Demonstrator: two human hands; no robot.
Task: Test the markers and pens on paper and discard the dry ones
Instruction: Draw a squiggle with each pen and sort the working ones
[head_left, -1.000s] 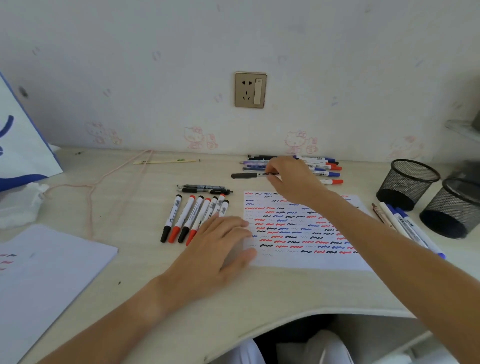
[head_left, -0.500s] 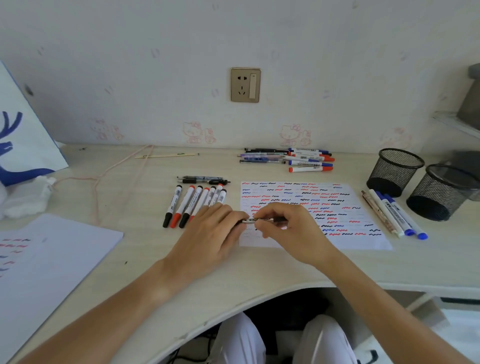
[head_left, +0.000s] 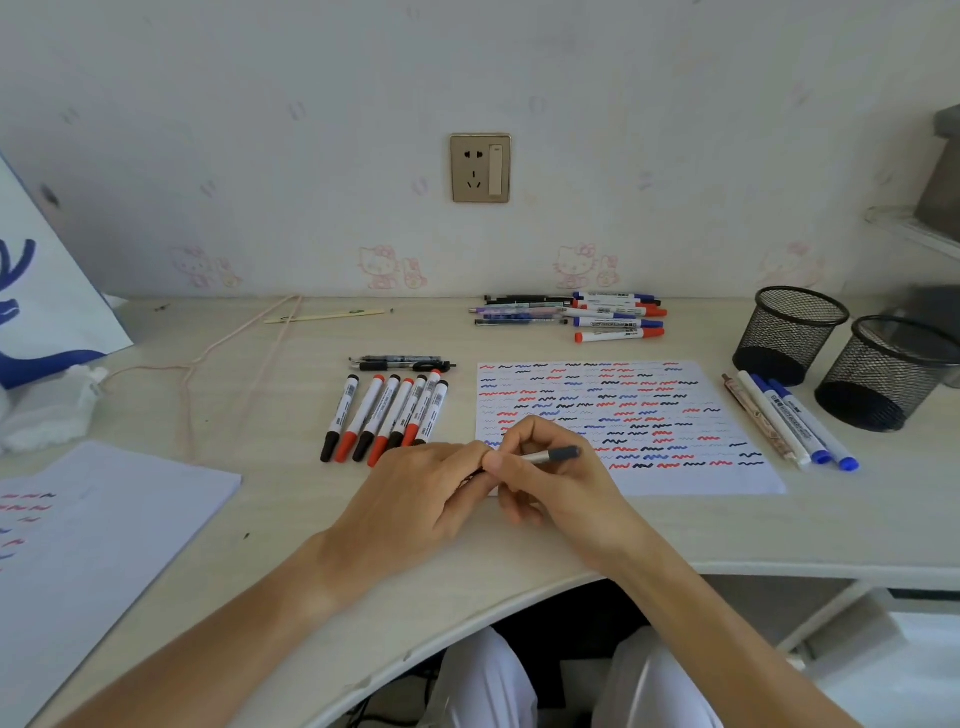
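Pen (head_left: 551, 455) is over the near left corner of the test paper (head_left: 727, 478), lying almost flat, its grey end pointing right. The right hand (head_left: 558, 486) pinches its barrel, fingers curled around it. The left hand (head_left: 415, 499) meets it at the left end, fingers bent at the pen's tip; I judge it is pulling a cap, but that part is hidden.

Possible troubles from here:
- The paper is nearly full of wavy lines, so a faint new stroke could be confused with old ones and a dry pen kept.
- A pulled cap may roll off the curved near edge of the counter (head_left: 779, 535).
- The left wrist is close to the 7 markers (head_left: 384, 415) in a row; a careless move could mix them with other groups.
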